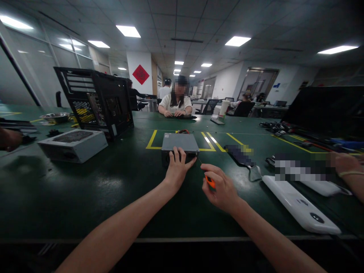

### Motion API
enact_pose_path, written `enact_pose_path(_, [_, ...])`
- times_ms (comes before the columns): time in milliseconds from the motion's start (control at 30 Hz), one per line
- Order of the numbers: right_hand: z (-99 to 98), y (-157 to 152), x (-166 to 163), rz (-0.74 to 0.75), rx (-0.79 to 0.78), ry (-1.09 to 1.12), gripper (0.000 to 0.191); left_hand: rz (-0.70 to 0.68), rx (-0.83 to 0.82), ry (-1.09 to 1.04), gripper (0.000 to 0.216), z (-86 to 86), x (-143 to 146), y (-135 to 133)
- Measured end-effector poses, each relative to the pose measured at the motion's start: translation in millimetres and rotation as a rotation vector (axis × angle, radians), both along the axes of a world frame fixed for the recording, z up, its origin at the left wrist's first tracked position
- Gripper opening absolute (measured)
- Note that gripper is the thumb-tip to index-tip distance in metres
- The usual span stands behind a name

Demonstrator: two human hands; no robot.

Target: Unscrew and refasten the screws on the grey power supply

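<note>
A grey metal computer power supply unit (182, 141) stands on the green table straight ahead. My left hand (176, 168) lies against its front, with spread fingers over the top edge and the thumb pointing to the right corner. In my right hand (220, 187) is a screwdriver (209, 181) with an orange handle, fingers wrapped round it. Its thin shaft points up and left towards the box's right front corner. Whether the tip touches a screw is too small to tell. Cables (182, 131) show behind the box.
A second power supply (73, 146) and a black computer case (99, 102) stand left, near a metal bowl (57, 117). Right lie a phone (239, 154), a white power bank (301, 204) and tangled cables (274, 127). Other people's hands show at both sides; a person (176, 100) sits opposite.
</note>
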State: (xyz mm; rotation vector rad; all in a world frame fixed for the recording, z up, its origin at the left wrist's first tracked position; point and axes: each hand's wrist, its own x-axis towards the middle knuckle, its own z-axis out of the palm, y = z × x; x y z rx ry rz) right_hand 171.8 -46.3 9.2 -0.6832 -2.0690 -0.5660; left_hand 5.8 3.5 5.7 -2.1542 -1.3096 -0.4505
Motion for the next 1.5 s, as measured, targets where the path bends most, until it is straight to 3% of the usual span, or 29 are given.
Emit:
enact_pose_path(167, [2.4, -1.0, 2.2, -0.118, 0.068, 0.039, 0.026, -0.003, -0.008, -0.016, 0.052, -0.9, 0.3, 0.2])
enact_pose_path(333, [-2.2, 1.8, 3.3, -0.190, 0.049, 0.134, 0.033, -0.011, -0.016, -0.038, 0.055, -1.2, 0.4, 0.6])
enact_pose_path(433, [-2.8, 0.9, 2.7, -0.147, 0.001, 0.166, 0.030, 0.003, -0.006, -0.009, 0.055, -0.1, 0.7, -0.2])
enact_pose_path(633, [4.5, -7.5, 1.9, -0.057, -0.009, 0.001, 0.013, -0.002, -0.012, -0.032, 0.053, -1.3, 0.9, 0.1])
enact_pose_path(867, [2.9, -6.5, 3.6, -0.040, -0.108, 0.182, 0.028, 0.016, -0.003, -0.014, 0.055, -3.9, 1.1, 2.5])
enact_pose_path(967, [5.5, -9.7, 4.2, -0.094, -0.118, 0.191, 0.026, 0.019, -0.010, -0.015, 0.056, -3.5, 1.7, 2.5])
enact_pose_path(1133, [13.3, -13.7, 5.0, -0.185, -0.195, 0.137, 0.007, 0.015, -0.012, -0.004, 0.053, -2.4, 1.6, 1.9])
enact_pose_path(1267, [17.3, -15.7, 3.9, -0.240, -0.264, 0.266, 0.013, 0.017, -0.020, -0.012, 0.054, -3.0, 1.2, 2.3])
enact_pose_path(1500, [23.9, -24.1, -1.6, -0.418, -0.270, 0.158, 0.013, 0.021, -0.008, -0.003, 0.055, -3.5, 2.5, 2.4])
